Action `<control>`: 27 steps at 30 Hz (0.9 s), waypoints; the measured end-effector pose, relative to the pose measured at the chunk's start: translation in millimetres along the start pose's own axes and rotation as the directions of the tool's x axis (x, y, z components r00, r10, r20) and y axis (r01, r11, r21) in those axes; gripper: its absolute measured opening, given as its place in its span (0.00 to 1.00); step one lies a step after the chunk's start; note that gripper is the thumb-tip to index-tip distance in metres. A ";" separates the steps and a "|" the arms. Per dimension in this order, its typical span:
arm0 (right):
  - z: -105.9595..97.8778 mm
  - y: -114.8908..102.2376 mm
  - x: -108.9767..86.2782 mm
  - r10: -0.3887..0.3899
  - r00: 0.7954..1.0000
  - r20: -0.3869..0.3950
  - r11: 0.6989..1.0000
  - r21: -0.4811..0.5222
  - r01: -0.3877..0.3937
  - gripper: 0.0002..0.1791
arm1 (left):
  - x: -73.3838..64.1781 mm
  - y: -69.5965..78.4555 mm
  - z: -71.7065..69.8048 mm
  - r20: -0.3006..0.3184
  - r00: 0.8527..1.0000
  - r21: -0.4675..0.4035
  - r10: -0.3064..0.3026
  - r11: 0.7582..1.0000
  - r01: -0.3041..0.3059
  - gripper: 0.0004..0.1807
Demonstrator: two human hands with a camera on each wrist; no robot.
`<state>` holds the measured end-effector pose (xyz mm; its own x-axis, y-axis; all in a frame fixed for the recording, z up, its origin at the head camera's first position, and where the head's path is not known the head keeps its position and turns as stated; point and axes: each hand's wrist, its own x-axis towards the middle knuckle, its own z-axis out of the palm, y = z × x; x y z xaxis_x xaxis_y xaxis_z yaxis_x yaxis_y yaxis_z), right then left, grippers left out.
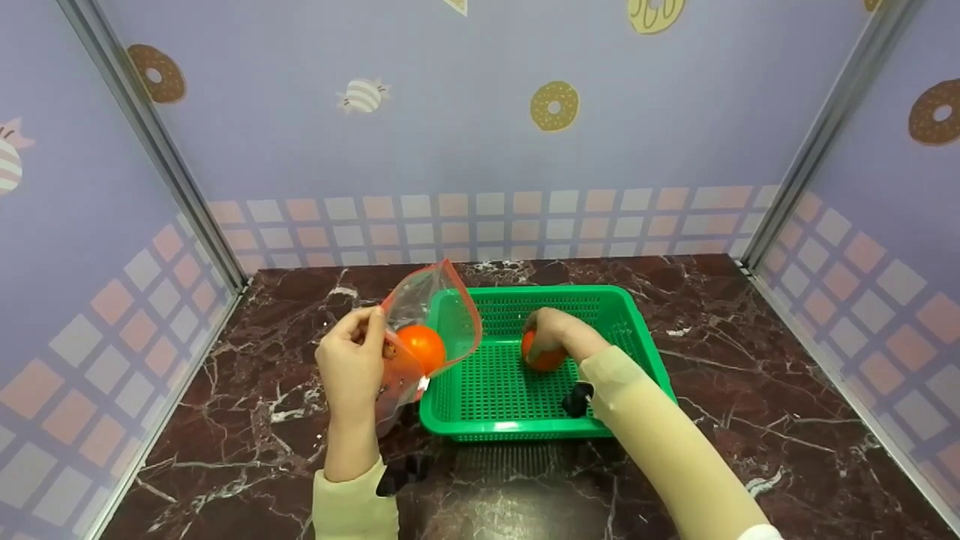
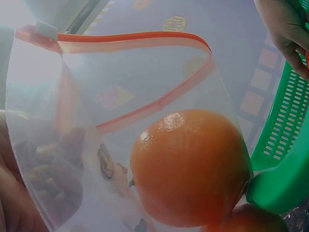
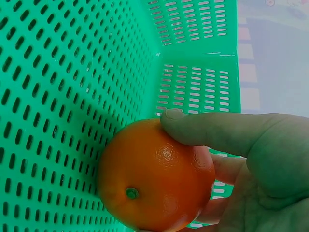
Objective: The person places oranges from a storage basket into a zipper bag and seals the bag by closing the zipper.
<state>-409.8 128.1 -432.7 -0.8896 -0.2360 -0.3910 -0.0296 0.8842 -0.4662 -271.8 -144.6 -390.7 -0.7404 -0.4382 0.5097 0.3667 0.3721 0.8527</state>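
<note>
My left hand (image 1: 352,369) pinches the rim of a clear slider zip bag (image 1: 459,324) with an orange-red edge, its mouth standing open. Inside the bag lies an orange (image 1: 424,348); the left wrist view shows part of a second orange (image 2: 251,221) below it. Over in the green plastic basket (image 1: 517,427), my right hand (image 1: 564,331) grips another orange (image 3: 154,176). Its thumb (image 3: 207,128) lies along the top of that fruit and the other fingers are partly hidden behind it. The fruit's green stem end faces the right wrist camera.
The basket stands on a dark red marbled table (image 1: 247,442), and the bag overlaps its left rim. A patterned purple wall (image 1: 465,150) closes off the back, with side panels at left and right.
</note>
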 end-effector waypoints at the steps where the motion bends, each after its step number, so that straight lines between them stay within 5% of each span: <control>1: -0.2 -0.1 -0.2 0.005 1.000 0.002 1.000 0.006 -0.005 0.32 | 0.1 0.0 0.0 0.002 1.000 -0.006 0.000 1.000 0.000 0.11; 27: -4.5 -1.8 -1.0 -0.024 0.999 -0.032 0.999 0.043 0.026 0.34 | 1.1 0.1 0.2 0.002 1.000 -0.011 -0.011 1.000 0.011 0.12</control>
<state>-410.9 128.5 -428.0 -0.9029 -0.2442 -0.3537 -0.0326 0.8595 -0.5101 -272.7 -144.9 -390.1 -0.7455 -0.4409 0.4998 0.3646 0.3579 0.8596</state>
